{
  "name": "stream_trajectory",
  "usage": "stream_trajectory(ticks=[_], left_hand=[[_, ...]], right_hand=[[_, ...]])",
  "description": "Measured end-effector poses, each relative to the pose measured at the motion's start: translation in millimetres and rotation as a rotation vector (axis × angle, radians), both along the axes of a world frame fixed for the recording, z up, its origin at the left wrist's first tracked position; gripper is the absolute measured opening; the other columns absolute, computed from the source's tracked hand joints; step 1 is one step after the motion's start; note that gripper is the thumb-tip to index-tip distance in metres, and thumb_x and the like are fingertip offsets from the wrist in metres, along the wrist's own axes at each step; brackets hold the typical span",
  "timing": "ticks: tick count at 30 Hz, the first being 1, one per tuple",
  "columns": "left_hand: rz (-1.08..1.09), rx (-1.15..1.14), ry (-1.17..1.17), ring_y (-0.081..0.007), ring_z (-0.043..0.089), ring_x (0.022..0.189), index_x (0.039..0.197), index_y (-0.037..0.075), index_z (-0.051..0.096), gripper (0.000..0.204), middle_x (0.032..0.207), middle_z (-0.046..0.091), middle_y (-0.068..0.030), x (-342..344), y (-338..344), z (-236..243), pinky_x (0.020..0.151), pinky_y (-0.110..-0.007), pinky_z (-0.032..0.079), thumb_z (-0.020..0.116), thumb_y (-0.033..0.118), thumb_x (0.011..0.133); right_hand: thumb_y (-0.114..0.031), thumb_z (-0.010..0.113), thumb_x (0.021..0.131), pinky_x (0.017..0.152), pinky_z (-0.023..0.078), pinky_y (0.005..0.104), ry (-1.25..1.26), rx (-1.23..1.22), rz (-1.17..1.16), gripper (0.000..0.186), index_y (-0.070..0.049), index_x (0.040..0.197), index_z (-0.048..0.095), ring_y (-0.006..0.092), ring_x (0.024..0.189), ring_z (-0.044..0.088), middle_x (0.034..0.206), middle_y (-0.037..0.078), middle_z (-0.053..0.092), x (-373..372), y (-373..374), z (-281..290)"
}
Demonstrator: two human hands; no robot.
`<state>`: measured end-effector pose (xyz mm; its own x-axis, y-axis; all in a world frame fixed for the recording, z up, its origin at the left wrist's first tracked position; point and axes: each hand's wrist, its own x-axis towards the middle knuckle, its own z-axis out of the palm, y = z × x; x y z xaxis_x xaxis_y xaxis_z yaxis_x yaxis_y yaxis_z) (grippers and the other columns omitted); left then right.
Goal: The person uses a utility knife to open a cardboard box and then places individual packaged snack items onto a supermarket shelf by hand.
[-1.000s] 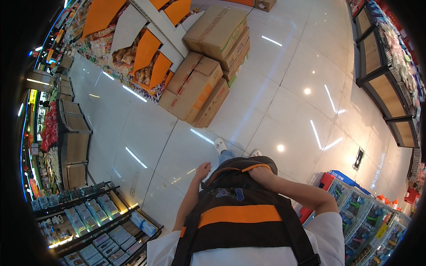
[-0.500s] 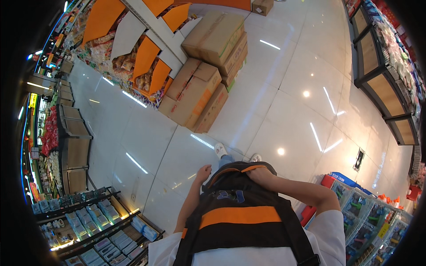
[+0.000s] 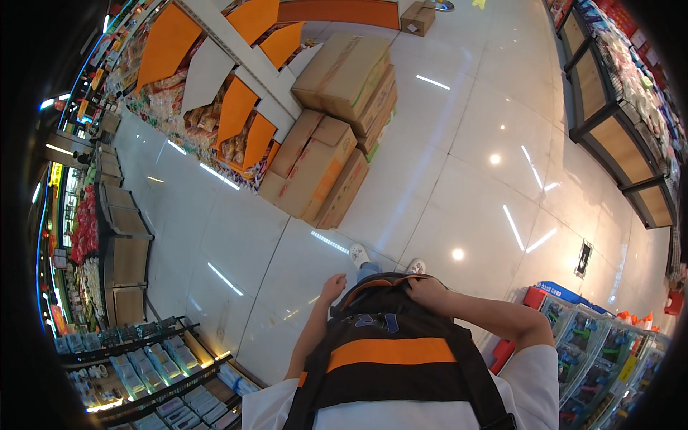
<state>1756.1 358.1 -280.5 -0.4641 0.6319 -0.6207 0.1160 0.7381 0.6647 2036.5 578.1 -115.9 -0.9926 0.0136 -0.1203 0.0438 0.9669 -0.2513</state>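
A black apron-like garment (image 3: pixel 387 383) with a broad orange band hangs on my front, over a white shirt. At its far, orange-trimmed edge my right hand (image 3: pixel 428 295) is closed, the fingers gripping the cloth by the trim. My left hand (image 3: pixel 332 288) is held to the left of the garment, fingers curled in, with nothing seen in it. Beyond the hands my white shoes (image 3: pixel 359 254) show on the tiled floor.
Stacked cardboard boxes (image 3: pixel 308 168) stand ahead beside snack bins with orange panels (image 3: pixel 239 109). A lit shelf of packaged goods (image 3: pixel 132 369) is at lower left, clear bins (image 3: pixel 584 337) at lower right. Wood-fronted display stands (image 3: pixel 622 147) line the far right.
My right hand has drawn back a little at the trimmed edge, so more of its fingers show. My left hand has shifted slightly lower in view. The boxes sit slightly lower in view.
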Motion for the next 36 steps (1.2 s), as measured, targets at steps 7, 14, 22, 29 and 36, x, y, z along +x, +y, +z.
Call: stream_trajectory(ticks=[7,14,22,29,36], left_hand=[[0.015,0.03,-0.008,-0.0195,0.065,0.077,0.117,0.003,0.062,0.035,0.086,0.068,-0.0116,3,-2,-1,0.075,-0.032,0.051,0.054,0.024,0.09],[-0.005,0.029,0.011,-0.0191,0.065,0.076,0.117,0.002,0.062,0.035,0.086,0.068,-0.0107,5,-12,0,0.074,-0.032,0.051,0.054,0.024,0.091],[0.057,0.008,-0.029,-0.0181,0.065,0.077,0.117,0.003,0.062,0.035,0.087,0.068,-0.0115,24,-13,-4,0.074,-0.031,0.051,0.055,0.025,0.091],[0.096,-0.034,-0.04,-0.0175,0.066,0.08,0.118,0.002,0.061,0.035,0.092,0.068,-0.0124,33,9,12,0.075,-0.032,0.051,0.056,0.025,0.092],[0.174,-0.106,-0.082,-0.0175,0.065,0.077,0.117,0.002,0.062,0.037,0.089,0.067,-0.0101,13,17,10,0.069,-0.031,0.051,0.054,0.026,0.091]], right_hand=[[-0.01,0.055,0.08,0.057,0.054,0.0319,-0.057,-0.018,-0.083,0.028,0.001,0.105,0.06,0.0247,0.064,0.066,0.088,0.016,0.062,7,-2,34],[-0.012,0.056,0.083,0.067,0.053,0.0321,-0.089,-0.399,-0.052,0.029,-0.002,0.11,0.061,0.0247,0.077,0.066,0.082,0.011,0.064,12,28,84],[-0.025,0.045,0.1,0.094,0.048,0.0415,0.533,-1.931,-0.862,0.028,-0.011,0.125,0.045,0.0267,0.096,0.059,0.107,0.01,0.056,6,54,90],[-0.016,0.049,0.098,0.078,0.046,0.0356,0.389,-2.48,-0.943,0.042,-0.012,0.137,0.033,0.0173,0.089,0.05,0.099,0.005,0.047,6,12,76],[-0.011,0.048,0.097,0.076,0.047,0.0268,0.205,-1.851,-0.576,0.052,-0.003,0.142,0.024,0.0125,0.083,0.053,0.095,0.007,0.051,0,17,80]])
